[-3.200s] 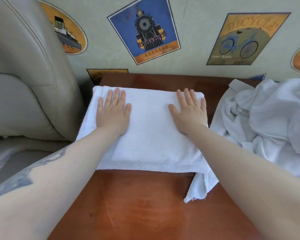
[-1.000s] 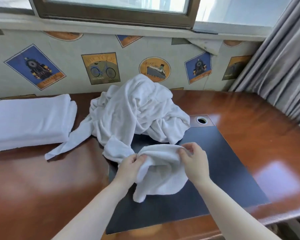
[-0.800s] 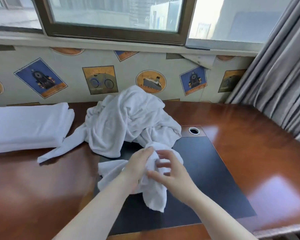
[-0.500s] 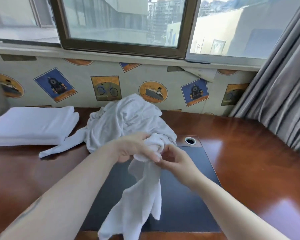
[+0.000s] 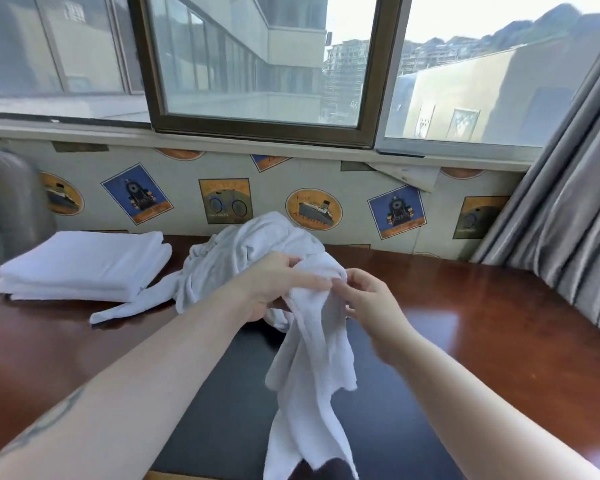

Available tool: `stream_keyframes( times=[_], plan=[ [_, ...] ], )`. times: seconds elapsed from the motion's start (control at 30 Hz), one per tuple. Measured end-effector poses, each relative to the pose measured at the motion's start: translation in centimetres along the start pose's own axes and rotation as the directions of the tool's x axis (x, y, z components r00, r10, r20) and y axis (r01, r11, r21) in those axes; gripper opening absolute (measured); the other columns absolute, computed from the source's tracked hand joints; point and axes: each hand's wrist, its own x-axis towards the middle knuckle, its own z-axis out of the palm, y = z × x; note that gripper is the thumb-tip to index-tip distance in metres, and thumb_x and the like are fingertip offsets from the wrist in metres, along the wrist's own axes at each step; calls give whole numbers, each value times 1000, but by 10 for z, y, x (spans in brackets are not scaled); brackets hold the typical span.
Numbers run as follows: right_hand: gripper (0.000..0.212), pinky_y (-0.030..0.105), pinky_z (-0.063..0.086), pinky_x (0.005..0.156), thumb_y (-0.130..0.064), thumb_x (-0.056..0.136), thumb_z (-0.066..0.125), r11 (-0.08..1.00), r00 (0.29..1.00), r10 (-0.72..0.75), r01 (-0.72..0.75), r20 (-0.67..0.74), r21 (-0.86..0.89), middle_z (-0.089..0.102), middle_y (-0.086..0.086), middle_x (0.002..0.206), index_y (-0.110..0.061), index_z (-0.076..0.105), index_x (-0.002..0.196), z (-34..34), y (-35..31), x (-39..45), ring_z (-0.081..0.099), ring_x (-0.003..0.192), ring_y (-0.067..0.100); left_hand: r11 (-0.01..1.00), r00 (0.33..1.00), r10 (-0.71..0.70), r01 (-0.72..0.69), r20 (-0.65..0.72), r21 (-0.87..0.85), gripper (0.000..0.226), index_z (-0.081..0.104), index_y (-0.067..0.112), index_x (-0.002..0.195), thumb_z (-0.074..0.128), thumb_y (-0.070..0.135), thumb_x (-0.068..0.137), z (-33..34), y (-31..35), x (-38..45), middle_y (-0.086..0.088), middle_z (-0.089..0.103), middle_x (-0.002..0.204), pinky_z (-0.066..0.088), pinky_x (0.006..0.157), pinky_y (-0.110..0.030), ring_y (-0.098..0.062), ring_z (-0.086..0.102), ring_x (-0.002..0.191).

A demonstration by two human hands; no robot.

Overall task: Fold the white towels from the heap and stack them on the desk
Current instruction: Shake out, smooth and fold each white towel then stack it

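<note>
A white towel [image 5: 312, 368] hangs in the air above the dark desk pad [image 5: 229, 410]. My left hand [image 5: 278, 282] grips its bunched top. My right hand [image 5: 368, 299] pinches the same top edge just to the right. Behind the hands lies the crumpled heap of white towels [image 5: 232, 251]. A stack of folded white towels [image 5: 84, 265] rests on the wooden desk [image 5: 499, 334] at the back left.
A grey chair back [image 5: 4, 209] stands at the far left beside the stack. Grey curtains [image 5: 568, 220] hang at the right. The wall with picture wallpaper and a window runs along the desk's far edge.
Since the earliest frame both hands left the folded stack, took a towel from the heap and lifted it off the desk. It now hangs higher and longer.
</note>
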Motion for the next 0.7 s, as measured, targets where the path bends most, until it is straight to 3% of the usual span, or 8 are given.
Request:
stream_keyframes(
  times=[0.07, 0.17, 0.23, 0.3, 0.37, 0.5, 0.6, 0.7],
  plan=[
    [20, 34, 44, 78, -17, 100, 51, 982, 994, 99, -106, 53, 158, 65, 9, 96, -1, 63, 104, -13, -8, 5, 58, 90, 24, 991, 999, -34, 30, 21, 132, 24, 69, 14, 95, 80, 8, 75, -1, -3, 0, -1, 65, 67, 59, 77, -42, -16, 60, 56],
    [25, 33, 50, 79, -18, 101, 46, 877, 977, 184, -213, 107, 430, 67, 15, 109, -2, 60, 113, -27, -17, 7, 64, 100, 27, 954, 999, -26, 38, -42, 297, 16, 72, 11, 98, 75, 12, 83, -3, -7, 1, -8, 59, 84, 55, 88, -43, -19, 60, 79],
    [23, 35, 52, 76, -14, 97, 50, 897, 981, 191, -185, 26, 402, 63, 17, 103, 0, 56, 115, -28, -15, 6, 64, 91, 27, 990, 991, -80, 67, 106, 123, 27, 70, 14, 109, 76, 18, 83, -1, -6, -2, -6, 67, 105, 58, 86, -39, -16, 64, 102],
    [22, 40, 56, 72, -8, 94, 56, 908, 984, 179, -164, -3, 387, 64, 17, 101, -4, 52, 116, -20, -9, 4, 67, 86, 28, 994, 956, -96, 105, 279, -19, 47, 65, 17, 118, 83, 25, 74, 17, -4, -7, -1, 70, 111, 55, 83, -34, -14, 65, 104],
    [19, 33, 54, 65, -7, 91, 59, 920, 987, 162, -150, -5, 362, 62, 12, 93, -8, 53, 109, -11, -4, 0, 64, 78, 22, 996, 986, -57, 47, 159, 72, 52, 67, 12, 113, 77, 35, 68, 41, -9, -4, -6, 70, 100, 47, 77, -33, -16, 62, 89],
    [25, 26, 38, 58, -6, 83, 69, 990, 998, -13, 22, -66, 136, 51, 0, 69, -16, 47, 77, -22, -4, 0, 46, 64, 14, 1000, 999, -13, 13, -51, 5, 20, 68, 1, 101, 67, 16, 88, 41, -19, -1, -15, 58, 90, 43, 71, -36, -23, 52, 82],
    [39, 26, 30, 51, -6, 73, 76, 947, 967, -225, 187, -123, -262, 44, -11, 55, -19, 40, 65, -47, -10, 1, 37, 54, 12, 995, 990, -63, 52, -124, -85, 13, 71, 10, 91, 59, 4, 93, 10, -27, 1, -19, 66, 95, 53, 82, -46, -28, 62, 85],
    [27, 27, 28, 47, -23, 76, 64, 534, 901, -434, 233, -26, -813, 50, -12, 66, -27, 38, 80, -62, -13, -1, 43, 55, 13, 997, 975, 59, -46, -213, 66, 14, 68, 6, 85, 59, 11, 95, -6, -28, 7, -16, 68, 87, 48, 74, -39, -26, 60, 83]
  ],
)
